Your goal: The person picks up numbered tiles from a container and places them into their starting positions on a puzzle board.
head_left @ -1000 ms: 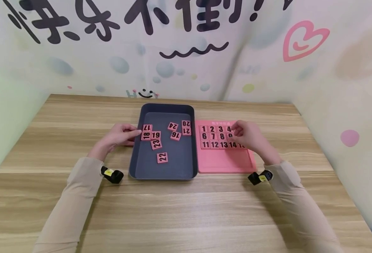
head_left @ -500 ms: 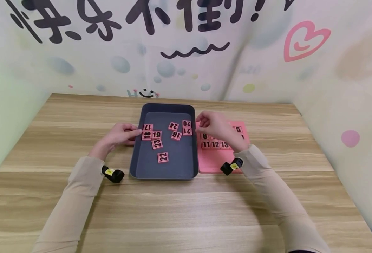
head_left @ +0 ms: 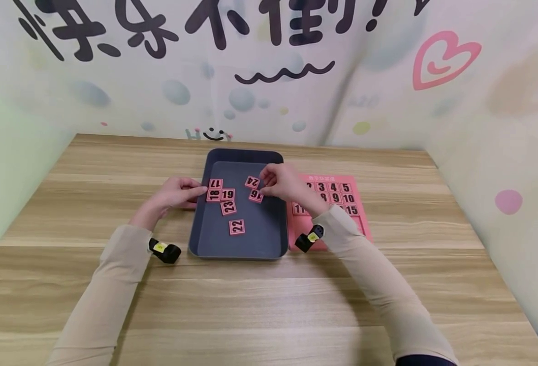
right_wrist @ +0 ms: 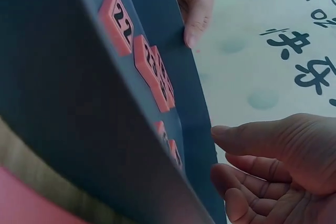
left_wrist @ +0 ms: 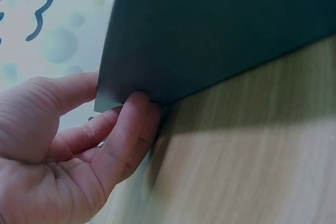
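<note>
A dark tray [head_left: 239, 249] holds loose pink number tiles, among them 22 [head_left: 236, 227], 23 [head_left: 228, 207], 24 [head_left: 252, 182] and 16 [head_left: 256, 195]. At its left rim, my left hand [head_left: 177, 194] pinches the tray wall; in the left wrist view the thumb lies on the edge and the fingers press on the outer side. Over the tray's right part is my right hand [head_left: 284, 184], fingertips close to tile 16, thumb and fingers apart with nothing seen between them. Tiles 20 and 21 are hidden under it. In the right wrist view the right hand [right_wrist: 278, 166] shows a gap between thumb and fingers.
Against the tray's right side lies a pink number board [head_left: 362, 229], its upper rows filled with tiles; my right forearm covers part of it. A wooden table [head_left: 250, 310] carries everything. Behind stands a printed wall [head_left: 378, 101]. Both wrists wear small black cameras.
My right hand has moved left from the number board, across the tray's right rim, to above the tiles near 16. My left hand stays at the tray's left rim.
</note>
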A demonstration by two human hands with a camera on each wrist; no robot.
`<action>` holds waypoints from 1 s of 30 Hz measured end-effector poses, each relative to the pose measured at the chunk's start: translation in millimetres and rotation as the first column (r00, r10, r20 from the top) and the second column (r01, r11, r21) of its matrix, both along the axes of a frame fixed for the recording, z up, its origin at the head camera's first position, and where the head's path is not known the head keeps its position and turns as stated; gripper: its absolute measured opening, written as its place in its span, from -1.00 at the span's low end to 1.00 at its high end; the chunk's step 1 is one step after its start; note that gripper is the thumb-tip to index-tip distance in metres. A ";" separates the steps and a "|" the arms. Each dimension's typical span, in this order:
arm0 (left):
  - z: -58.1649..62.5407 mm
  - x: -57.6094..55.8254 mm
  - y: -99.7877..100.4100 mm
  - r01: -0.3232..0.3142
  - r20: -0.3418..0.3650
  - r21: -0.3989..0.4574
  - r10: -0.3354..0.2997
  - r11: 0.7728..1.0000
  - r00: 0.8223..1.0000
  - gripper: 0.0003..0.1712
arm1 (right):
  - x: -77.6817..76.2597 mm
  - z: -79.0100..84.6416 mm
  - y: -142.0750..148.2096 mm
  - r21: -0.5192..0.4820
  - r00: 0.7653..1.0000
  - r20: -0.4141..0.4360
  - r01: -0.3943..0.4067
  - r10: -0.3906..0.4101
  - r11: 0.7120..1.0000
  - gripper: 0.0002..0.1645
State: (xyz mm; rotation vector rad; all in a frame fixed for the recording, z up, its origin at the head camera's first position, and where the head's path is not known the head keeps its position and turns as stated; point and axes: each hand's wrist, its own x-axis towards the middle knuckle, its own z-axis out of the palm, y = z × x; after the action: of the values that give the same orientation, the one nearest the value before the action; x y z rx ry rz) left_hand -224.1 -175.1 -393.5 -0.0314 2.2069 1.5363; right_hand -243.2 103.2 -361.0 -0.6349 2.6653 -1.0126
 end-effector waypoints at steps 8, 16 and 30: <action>-1.1 -0.6 0.1 0.001 -0.005 0.001 -0.001 1.000 1.000 -0.53 | -0.7 -11.7 -12.9 0.099 1.000 0.014 -0.018 0.016 0.995 -0.65; -0.5 -0.6 0.3 -0.002 -0.006 0.001 0.002 1.000 1.000 -0.53 | 1.0 -20.5 -18.0 0.174 0.999 -0.033 -0.032 0.038 0.984 -0.65; 3.0 1.2 2.4 0.011 -0.001 -0.015 -0.012 1.000 1.000 -0.51 | 12.7 -8.9 -8.8 0.153 0.991 -0.090 -0.080 0.095 0.985 -0.63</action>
State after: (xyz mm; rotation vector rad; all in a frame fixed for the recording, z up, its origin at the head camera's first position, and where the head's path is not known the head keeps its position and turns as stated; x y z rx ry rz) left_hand -222.9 -172.7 -390.5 -0.0225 2.2155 1.5142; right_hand -230.4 94.4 -369.9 -0.7798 2.7364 -0.7699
